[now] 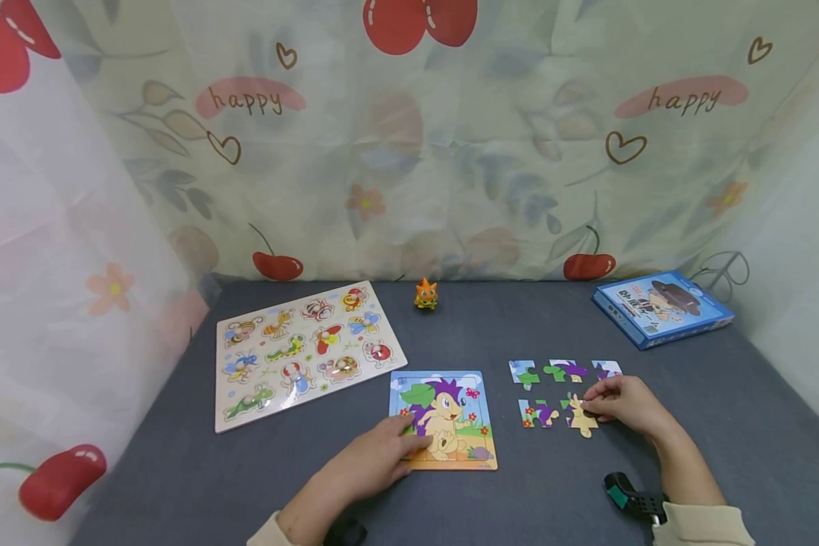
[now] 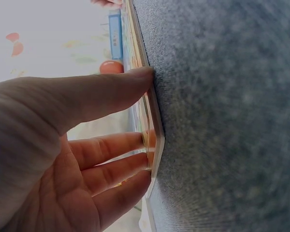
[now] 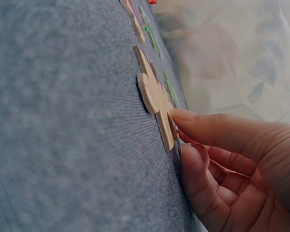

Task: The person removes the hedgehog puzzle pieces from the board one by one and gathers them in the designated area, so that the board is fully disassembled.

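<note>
While the table point(image 1: 239, 470) spread beneath my work, the insect board point(image 1: 324, 356) lay off to the left. The puzzle point(image 1: 450, 425) lay flat in the middle; I judged it light, stiff and a little slick, best held by its edges. My left hand point(image 1: 382, 447) rested over its near left corner, thumb and fingers apart, not clamped. My right hand point(image 1: 624, 406) pinched the cream piece point(image 1: 578, 421) at its right edge, in the nearer row of loose pieces point(image 1: 528, 413); it seemed thin, rigid, its tabs best spared bending.
</note>
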`<state>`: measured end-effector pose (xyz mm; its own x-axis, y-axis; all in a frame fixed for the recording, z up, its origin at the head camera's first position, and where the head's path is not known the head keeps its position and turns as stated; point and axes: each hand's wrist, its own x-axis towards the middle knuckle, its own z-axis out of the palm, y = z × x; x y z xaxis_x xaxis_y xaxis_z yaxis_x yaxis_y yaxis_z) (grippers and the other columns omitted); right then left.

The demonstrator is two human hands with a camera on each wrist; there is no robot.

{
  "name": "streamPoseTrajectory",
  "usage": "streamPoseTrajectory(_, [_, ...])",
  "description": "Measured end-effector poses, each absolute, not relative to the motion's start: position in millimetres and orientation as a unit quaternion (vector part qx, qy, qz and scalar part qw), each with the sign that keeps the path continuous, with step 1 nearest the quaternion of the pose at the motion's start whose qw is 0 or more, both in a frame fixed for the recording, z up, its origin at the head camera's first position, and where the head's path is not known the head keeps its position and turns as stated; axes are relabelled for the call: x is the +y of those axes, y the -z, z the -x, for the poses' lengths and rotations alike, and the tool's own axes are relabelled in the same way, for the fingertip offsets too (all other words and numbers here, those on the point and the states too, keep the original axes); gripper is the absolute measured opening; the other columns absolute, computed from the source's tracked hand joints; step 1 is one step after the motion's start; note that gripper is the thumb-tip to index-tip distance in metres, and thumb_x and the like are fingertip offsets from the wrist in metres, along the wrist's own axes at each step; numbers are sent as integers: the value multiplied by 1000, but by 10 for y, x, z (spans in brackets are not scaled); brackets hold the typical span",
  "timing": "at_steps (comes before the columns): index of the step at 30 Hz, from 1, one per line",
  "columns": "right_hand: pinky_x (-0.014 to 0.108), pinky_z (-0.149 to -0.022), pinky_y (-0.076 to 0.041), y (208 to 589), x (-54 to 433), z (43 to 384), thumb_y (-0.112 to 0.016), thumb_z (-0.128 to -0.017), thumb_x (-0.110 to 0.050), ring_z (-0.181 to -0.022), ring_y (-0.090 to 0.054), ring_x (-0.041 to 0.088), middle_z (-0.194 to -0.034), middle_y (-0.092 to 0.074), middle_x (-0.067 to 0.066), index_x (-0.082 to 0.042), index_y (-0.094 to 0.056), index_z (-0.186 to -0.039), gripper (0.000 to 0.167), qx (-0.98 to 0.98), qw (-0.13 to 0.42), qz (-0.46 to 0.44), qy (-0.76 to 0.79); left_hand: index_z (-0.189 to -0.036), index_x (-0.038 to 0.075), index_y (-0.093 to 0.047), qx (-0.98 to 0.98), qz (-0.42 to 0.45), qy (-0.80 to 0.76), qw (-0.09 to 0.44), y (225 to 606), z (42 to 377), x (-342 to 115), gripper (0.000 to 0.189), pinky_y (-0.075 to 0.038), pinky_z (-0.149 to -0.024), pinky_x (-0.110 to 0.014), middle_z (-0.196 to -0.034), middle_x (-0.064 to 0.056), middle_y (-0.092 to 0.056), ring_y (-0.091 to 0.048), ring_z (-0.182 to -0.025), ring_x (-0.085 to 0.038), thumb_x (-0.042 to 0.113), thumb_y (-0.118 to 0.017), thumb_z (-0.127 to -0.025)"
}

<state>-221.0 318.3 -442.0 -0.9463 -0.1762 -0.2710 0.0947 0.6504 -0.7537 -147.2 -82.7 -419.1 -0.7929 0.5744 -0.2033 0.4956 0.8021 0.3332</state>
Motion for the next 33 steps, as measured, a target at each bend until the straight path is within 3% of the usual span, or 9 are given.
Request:
streamPoseTrajectory(8, [24,-58,-49,4364,3123,2229,-66,-86,-31,-66,-54,12,-80,-62,3,3,-65,-96,35,913,138,21,384,-127,23,-59,938,-295,-119,139,4171,1489,-837,42,-41,-102,-45,-138,-13,-48,-48,-125,-30,26,-67,-86])
streamPoseTrajectory(15, [24,-57,-48,4265,2984,2247,-65,-87,-28,-64,-54,14,-77,-61,5,3,-65,-96,33,920,122,36,370,-127,24,-58,936,-301,-114,143,4132,1514,-808,44,-41,-103,-45,-139,-13,-47,-48,-126,-31,27,-69,-84])
streamPoseTrajectory(24, [23,-52,-41,4235,2614,2321,-66,-86,-26,-62,-48,12,-74,-57,3,0,-66,-98,28,920,114,95,364,-127,24,-58,922,-363,-86,105,4106,1570,-689,46,-42,-102,-35,-129,-10,-55,-52,-119,-23,29,-70,-83])
streamPoseTrajectory(33, [21,-59,-45,4226,2165,2407,-71,-82,-22,-68,-50,11,-78,-60,3,1,-67,-99,29,908,120,176,361,-134,32,-50,924,-329,-94,170,4074,1621,-534,52,-37,-106,-45,-144,-14,-42,-41,-132,-26,33,-68,-84])
